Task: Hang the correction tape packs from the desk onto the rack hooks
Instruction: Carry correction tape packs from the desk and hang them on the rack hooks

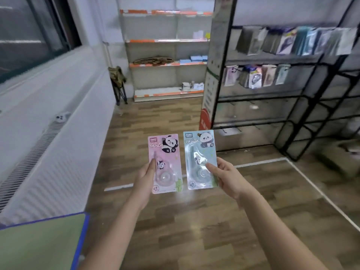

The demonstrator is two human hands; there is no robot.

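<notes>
The left hand (144, 177) is seen with its thumb laid on the front of a pink correction tape pack (165, 163), pinching the pack's left edge; the remaining fingers are hidden behind the card. The right hand (227, 177) is seen with its thumb pressed onto the clear blister of a blue correction tape pack (200, 159), the pack being pinched at its right edge; here too the other fingers are mostly concealed behind the card. Both packs are held upright, side by side with a narrow gap between them, raised above the wooden floor (194, 221). A panda drawing and the word "PANDA" can be read on each; the smaller print at the top and bottom cannot be made out. No hanging hole can be discerned on either pack.

Both forearms are cut off by the lower edge of the view. At the lower left, only a corner of a green desk (42, 242) with a blue rim is shown. To the upper right, well apart from the hands, a black wire rack (276, 98) is seen, its right part cut off; blurred packets hang from its two upper rows, while bare hooks are faintly visible lower down. Behind, a shelf unit (167, 55) with orange edging is seen, its contents too blurred to be identified.
</notes>
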